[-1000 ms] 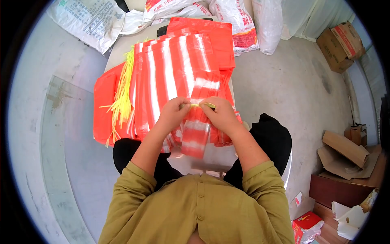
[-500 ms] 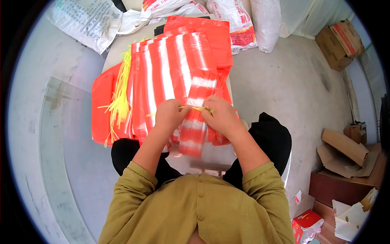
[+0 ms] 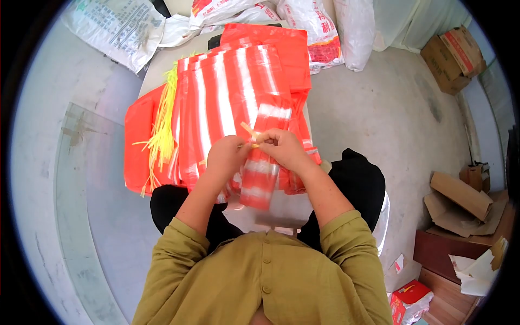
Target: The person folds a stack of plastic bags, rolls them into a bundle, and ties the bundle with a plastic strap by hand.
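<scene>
A folded bundle of red-and-white striped plastic bags (image 3: 259, 186) lies upright in front of me, with a thin yellow strip (image 3: 248, 129) across its middle. My left hand (image 3: 225, 155) pinches the strip at the bundle's left edge. From the right, my right hand (image 3: 285, 148) holds the strip between thumb and fingers, its loose end sticking up to the left. The fingertips of both hands almost meet over the bundle. Beneath them is a stack of flat striped plastic bags (image 3: 221, 92). A bunch of yellow strips (image 3: 164, 127) hangs along the stack's left side.
Plain red plastic sheets (image 3: 138, 143) lie left of the stack, and more red plastic (image 3: 295, 57) lies behind it. Printed white sacks (image 3: 317, 24) stand at the back. Cardboard boxes (image 3: 452, 59) are at the far right, with opened cardboard (image 3: 460, 203) nearer me.
My right hand has moved left toward my left hand, its fingers now pinched near the bundle's middle. The strip, earlier stretched across between the hands, now has an end pointing up.
</scene>
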The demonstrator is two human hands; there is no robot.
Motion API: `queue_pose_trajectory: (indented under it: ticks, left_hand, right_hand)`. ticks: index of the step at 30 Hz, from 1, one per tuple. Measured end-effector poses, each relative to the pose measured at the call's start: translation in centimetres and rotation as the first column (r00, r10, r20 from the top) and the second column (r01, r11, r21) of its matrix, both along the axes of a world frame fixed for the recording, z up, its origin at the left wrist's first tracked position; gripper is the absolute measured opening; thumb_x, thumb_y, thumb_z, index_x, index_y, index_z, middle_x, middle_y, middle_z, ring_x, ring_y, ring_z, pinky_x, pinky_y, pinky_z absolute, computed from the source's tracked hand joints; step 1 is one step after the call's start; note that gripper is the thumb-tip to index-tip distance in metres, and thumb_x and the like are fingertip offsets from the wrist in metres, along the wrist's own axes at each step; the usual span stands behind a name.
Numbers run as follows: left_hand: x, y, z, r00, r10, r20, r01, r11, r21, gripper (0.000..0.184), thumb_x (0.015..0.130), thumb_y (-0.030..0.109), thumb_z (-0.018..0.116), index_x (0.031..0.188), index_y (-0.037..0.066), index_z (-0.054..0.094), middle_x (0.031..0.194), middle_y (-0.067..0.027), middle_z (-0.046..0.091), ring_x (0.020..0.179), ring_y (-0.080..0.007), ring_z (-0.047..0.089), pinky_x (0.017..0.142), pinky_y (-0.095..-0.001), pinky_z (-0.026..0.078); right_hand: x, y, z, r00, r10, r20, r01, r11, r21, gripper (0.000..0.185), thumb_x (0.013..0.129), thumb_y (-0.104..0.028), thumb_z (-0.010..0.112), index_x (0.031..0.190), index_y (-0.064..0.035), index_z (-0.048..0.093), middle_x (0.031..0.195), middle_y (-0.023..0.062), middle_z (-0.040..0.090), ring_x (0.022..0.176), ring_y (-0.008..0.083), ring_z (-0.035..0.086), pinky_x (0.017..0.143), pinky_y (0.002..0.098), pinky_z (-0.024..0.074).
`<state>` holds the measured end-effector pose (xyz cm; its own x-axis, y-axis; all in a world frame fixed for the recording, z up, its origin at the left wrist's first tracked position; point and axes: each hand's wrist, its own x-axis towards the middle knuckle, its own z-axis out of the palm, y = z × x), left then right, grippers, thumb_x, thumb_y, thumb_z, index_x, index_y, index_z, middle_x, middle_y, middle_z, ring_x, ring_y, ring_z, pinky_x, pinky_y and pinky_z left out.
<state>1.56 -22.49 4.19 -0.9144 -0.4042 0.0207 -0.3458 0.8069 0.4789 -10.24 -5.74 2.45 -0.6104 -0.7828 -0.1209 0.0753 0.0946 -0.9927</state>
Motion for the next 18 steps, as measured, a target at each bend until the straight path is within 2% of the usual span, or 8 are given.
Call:
queue_pose_trajectory:
  ticks: [1,4,7,9,11,13,16,18]
  left_hand:
    - [0.3,-0.2,-0.1,1.0,-0.004,-0.021,0.004,0.999,0.037,0.026,0.096,0.027,0.074,0.088,0.003,0.075,0.078,-0.0151,0.069,0.073,-0.0327,0.068,0.067,-0.0438,0.052]
    - [1.0,-0.2,0.9,0.996,0.048,0.069,-0.058,0.987,0.147,0.025,0.097,0.028,0.069,0.093,0.005,0.075,0.084,-0.0143,0.069,0.078,-0.0332,0.069,0.072,-0.0453,0.053]
    - [1.5,-0.3,1.2,0.999,0.023,0.038,-0.028,0.992,0.121,0.022,0.098,0.025,0.068,0.095,0.005,0.077,0.088,-0.0135,0.071,0.078,-0.0311,0.07,0.073,-0.044,0.055]
    - [1.5,0.0,1.5,0.998,0.049,0.047,-0.054,0.99,0.129,0.019,0.097,0.022,0.071,0.097,0.004,0.077,0.091,-0.0148,0.072,0.083,-0.0326,0.07,0.074,-0.0432,0.054]
    - [1.4,0.0,1.1,0.999,0.037,0.027,-0.04,0.995,0.088,0.018,0.096,0.02,0.072,0.098,0.003,0.076,0.092,-0.0156,0.072,0.086,-0.0339,0.07,0.075,-0.0434,0.054]
    - [1.3,-0.5,-0.2,1.0,-0.011,-0.017,0.011,1.0,-0.003,0.016,0.096,0.019,0.071,0.097,0.003,0.075,0.092,-0.0158,0.072,0.088,-0.0351,0.07,0.076,-0.0443,0.054]
    - [1.1,-0.6,-0.8,0.999,-0.026,-0.026,0.024,0.998,-0.052,0.016,0.096,0.019,0.07,0.095,0.004,0.074,0.091,-0.0156,0.072,0.087,-0.0356,0.07,0.076,-0.0454,0.054]
    - [0.9,-0.3,-0.5,1.0,-0.003,0.017,0.004,0.999,-0.04,0.018,0.096,0.022,0.068,0.095,0.006,0.075,0.092,-0.014,0.071,0.09,-0.0347,0.069,0.078,-0.0458,0.054]
  right_hand:
    - [0.2,-0.1,-0.1,1.0,-0.004,0.023,0.005,0.999,-0.043,0.013,0.097,-0.007,0.068,0.103,0.0035,0.072,0.086,-0.0027,0.061,0.077,0.0066,0.057,0.066,0.0271,0.0488]
    - [0.2,0.2,0.4,1.0,0.021,-0.004,-0.021,1.0,0.016,0.011,0.098,-0.002,0.063,0.105,0.0027,0.071,0.088,-0.0017,0.062,0.079,0.0073,0.058,0.066,0.0281,0.0488]
    - [0.3,0.1,0.2,0.987,0.002,-0.159,-0.011,0.998,-0.056,0.013,0.097,0.002,0.061,0.105,0.0017,0.071,0.09,0.0011,0.062,0.079,0.0095,0.059,0.065,0.0298,0.0488]
    - [0.0,0.6,0.9,0.936,0.086,-0.34,-0.093,0.996,-0.004,0.017,0.092,0.005,0.063,0.105,0.0012,0.072,0.093,0.0041,0.064,0.08,0.0153,0.061,0.068,0.0326,0.0512]
    - [-0.3,1.0,1.0,0.818,0.155,-0.555,-0.152,0.987,0.052,0.019,0.088,0.005,0.065,0.104,0.0,0.074,0.096,0.0068,0.067,0.086,0.0218,0.063,0.075,0.036,0.0533]
    - [-0.6,1.1,0.5,0.606,0.206,-0.769,-0.187,0.976,0.114,0.02,0.084,0.003,0.067,0.101,-0.002,0.076,0.099,0.0091,0.071,0.097,0.0291,0.065,0.088,0.04,0.0552]
    - [-0.7,1.8,0.3,0.461,0.246,-0.853,-0.286,0.951,0.12,0.02,0.081,0.002,0.068,0.098,-0.005,0.077,0.1,0.0058,0.072,0.102,0.0262,0.063,0.091,0.039,0.0546]
    - [-0.9,2.2,0.1,0.408,0.209,-0.889,-0.286,0.954,0.093,0.02,0.081,0.001,0.068,0.097,-0.0062,0.078,0.099,0.0045,0.073,0.104,0.0244,0.062,0.091,0.037,0.0542]
